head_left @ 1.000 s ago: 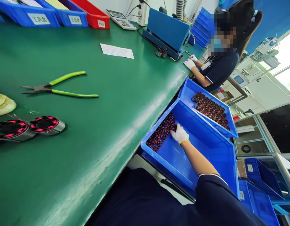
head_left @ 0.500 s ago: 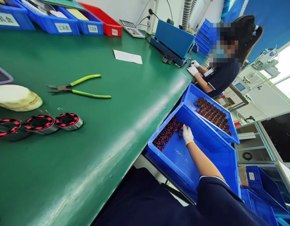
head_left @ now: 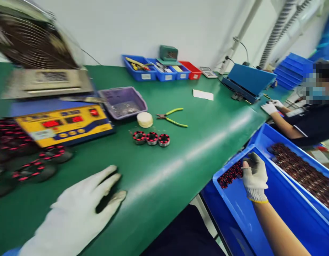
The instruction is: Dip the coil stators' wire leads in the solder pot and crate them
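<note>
My left hand, in a white glove, hovers low over or rests on the green table near its front, fingers stretched out and thumb apart, holding nothing. My right hand, gloved with a bare thumb tip, is over the blue bin, beside the rows of wound motor stators at its near-left end. Its fingers are curled and darkened; what they hold, if anything, cannot be made out. Three stators with red-lit windings stand in a row on the table, between my hands.
Cutting pliers with green handles, a round whitish block and a purple tray lie behind the stators. At left are a yellow-fronted device and more stators. A co-worker sits at far right beside a second bin.
The view has swung left, bringing my left hand, the yellow device and more stators into sight. My right hand stays over the bin near the stators, its fingers now curled upward.
</note>
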Motion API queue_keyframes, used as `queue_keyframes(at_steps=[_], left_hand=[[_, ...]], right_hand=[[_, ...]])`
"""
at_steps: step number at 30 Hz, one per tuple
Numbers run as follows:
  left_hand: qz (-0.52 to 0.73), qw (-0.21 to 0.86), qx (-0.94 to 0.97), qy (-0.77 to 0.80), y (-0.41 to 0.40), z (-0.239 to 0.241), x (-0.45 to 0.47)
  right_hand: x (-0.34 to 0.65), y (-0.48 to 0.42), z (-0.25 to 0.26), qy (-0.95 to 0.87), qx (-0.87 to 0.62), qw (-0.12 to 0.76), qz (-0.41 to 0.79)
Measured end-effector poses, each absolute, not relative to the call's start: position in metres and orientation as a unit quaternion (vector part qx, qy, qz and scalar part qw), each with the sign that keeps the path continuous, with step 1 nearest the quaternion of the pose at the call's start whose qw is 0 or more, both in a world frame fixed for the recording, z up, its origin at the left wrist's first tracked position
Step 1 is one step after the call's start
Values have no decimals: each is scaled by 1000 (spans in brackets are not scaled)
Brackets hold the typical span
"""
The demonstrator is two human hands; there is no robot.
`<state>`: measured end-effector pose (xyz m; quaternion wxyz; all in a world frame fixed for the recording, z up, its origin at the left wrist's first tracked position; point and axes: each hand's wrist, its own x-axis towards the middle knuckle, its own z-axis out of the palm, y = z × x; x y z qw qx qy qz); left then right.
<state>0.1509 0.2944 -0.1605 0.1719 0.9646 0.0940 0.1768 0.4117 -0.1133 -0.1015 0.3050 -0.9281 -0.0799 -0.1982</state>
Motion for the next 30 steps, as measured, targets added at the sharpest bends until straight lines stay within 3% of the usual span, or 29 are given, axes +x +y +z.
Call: queue_keyframes(at_steps=[2, 4, 8, 12, 30], left_hand=[[182, 137, 969, 94, 294, -159, 150], [197, 121, 970, 78, 292, -158, 150], [219, 115, 967, 56, 289, -158, 146], [231, 119, 964, 53, 291, -158, 142], [231, 189, 953, 59, 291, -159, 139]], right_hand=[[403, -49, -86, -256, -919, 286, -91], [387, 23, -70, -351, -917, 190, 5], [354, 136, -53, -411, -911, 2, 16], [332, 179, -57, -402, -910, -94, 45], [318, 197, -61, -308, -932, -177, 72]])
